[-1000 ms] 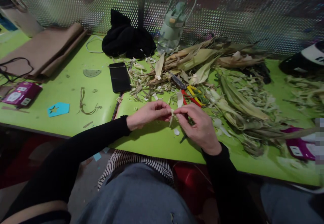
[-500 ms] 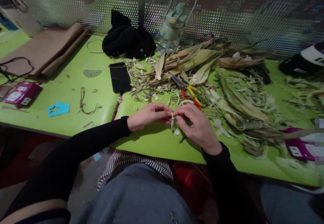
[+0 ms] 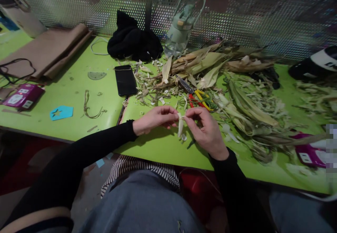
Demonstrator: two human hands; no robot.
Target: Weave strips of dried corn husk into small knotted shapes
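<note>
Between my hands, just above the near part of the green table (image 3: 158, 145), is a pale strip of corn husk (image 3: 180, 127) with one end hanging down. My left hand (image 3: 157, 118) pinches it from the left, thumb against the forefinger. From the right, my right hand (image 3: 206, 131) grips a narrow part of the same strip between thumb and forefinger. Beyond my right hand lie pliers (image 3: 193, 94) with red and yellow handles. A pile of dried corn husks (image 3: 207, 62) spreads behind them, with more husks (image 3: 252, 110) to the right.
A black phone (image 3: 125, 81) lies left of the husk scraps. Behind stand a green water bottle (image 3: 180, 29) and a bundled black cloth (image 3: 135, 41). On the left are brown paper (image 3: 50, 50), a purple power strip (image 3: 23, 96) and a blue paper cutout (image 3: 61, 112). A perforated metal screen (image 3: 105, 8) borders the back.
My right hand has drawn slightly away from my left, and the fingertips are farther apart. More of the husk strip shows between them, hanging longer and wider.
</note>
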